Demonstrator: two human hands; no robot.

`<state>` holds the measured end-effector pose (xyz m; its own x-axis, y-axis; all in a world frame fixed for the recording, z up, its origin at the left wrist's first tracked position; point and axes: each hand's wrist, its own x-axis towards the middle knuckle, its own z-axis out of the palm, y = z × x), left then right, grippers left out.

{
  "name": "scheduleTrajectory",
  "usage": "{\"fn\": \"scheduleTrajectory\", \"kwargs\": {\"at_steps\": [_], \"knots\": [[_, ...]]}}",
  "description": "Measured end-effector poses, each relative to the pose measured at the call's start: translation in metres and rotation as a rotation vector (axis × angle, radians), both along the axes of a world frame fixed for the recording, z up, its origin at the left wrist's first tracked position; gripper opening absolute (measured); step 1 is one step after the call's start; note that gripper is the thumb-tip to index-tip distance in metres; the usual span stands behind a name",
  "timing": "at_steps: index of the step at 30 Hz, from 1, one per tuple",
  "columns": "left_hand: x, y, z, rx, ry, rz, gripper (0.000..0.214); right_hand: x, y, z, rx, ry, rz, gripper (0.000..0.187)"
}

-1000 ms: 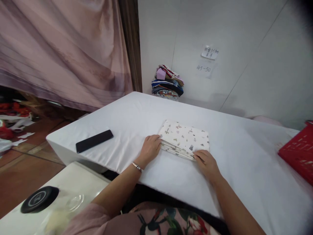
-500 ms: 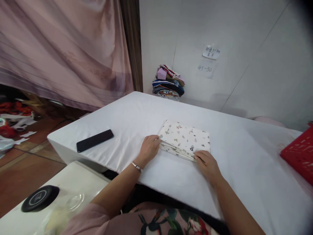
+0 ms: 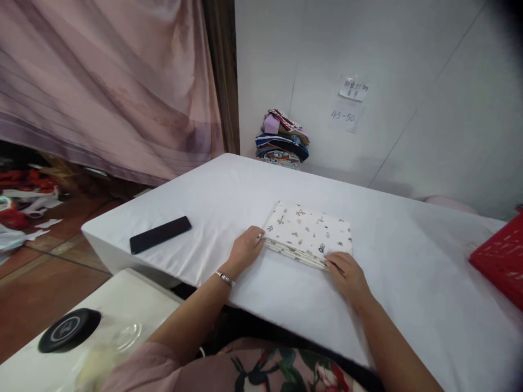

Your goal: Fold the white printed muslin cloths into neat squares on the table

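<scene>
A folded white cloth printed with small plants and figures lies flat on the white-covered table. Several layers show along its near edge. At the near left corner, my left hand pinches the layers between thumb and fingers, with a silver bracelet on the wrist. My right hand grips the near right corner the same way, fingertips closed on the edge. Both hands rest low at the table surface.
A black phone-like slab lies on the table's left. Folded fabrics are stacked by the wall beyond. A red basket stands far right. At lower left, a white surface holds a round black object. A pink curtain hangs left.
My left hand has shifted slightly left and down at the cloth's corner, and the cloth's top layer lies a little lower there. My right hand stays at its corner.
</scene>
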<state>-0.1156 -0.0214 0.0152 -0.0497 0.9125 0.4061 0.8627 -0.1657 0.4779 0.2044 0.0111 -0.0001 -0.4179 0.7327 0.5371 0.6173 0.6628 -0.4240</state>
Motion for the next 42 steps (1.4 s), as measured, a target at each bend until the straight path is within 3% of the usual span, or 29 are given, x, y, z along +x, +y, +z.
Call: {"fn": "scheduleTrajectory", "kwargs": {"at_steps": [4,8,13,20,25,29,34,37,42], "knots": [[0.001,0.001,0.003,0.008,0.062,-0.074,0.024,0.000,-0.001,0.001,0.006,0.004,0.007,0.020],[0.000,0.005,0.005,-0.050,0.153,0.000,0.022,-0.001,-0.002,0.002,0.005,-0.014,0.017,0.020],[-0.003,0.008,0.004,-0.058,0.058,0.004,0.025,0.000,-0.003,0.002,0.004,-0.032,0.023,0.021],[0.016,0.011,0.018,0.178,0.033,-0.212,0.027,-0.001,-0.002,0.002,-0.007,-0.040,0.030,0.021],[0.029,0.015,0.007,0.099,0.277,-0.405,0.034,0.000,-0.004,0.000,0.021,-0.054,0.030,0.021],[0.024,0.017,-0.002,0.053,0.326,-0.427,0.037,0.000,-0.008,0.000,0.041,-0.077,0.031,0.025],[0.035,0.016,0.011,0.079,0.312,-0.409,0.042,-0.002,-0.008,0.001,0.101,-0.086,0.028,0.025],[0.051,0.015,0.015,0.119,0.353,-0.492,0.048,-0.003,-0.007,0.000,0.110,-0.115,0.034,0.026],[0.062,0.017,-0.004,0.082,0.406,-0.569,0.055,-0.006,-0.012,0.008,0.100,-0.165,-0.018,0.027]]}}
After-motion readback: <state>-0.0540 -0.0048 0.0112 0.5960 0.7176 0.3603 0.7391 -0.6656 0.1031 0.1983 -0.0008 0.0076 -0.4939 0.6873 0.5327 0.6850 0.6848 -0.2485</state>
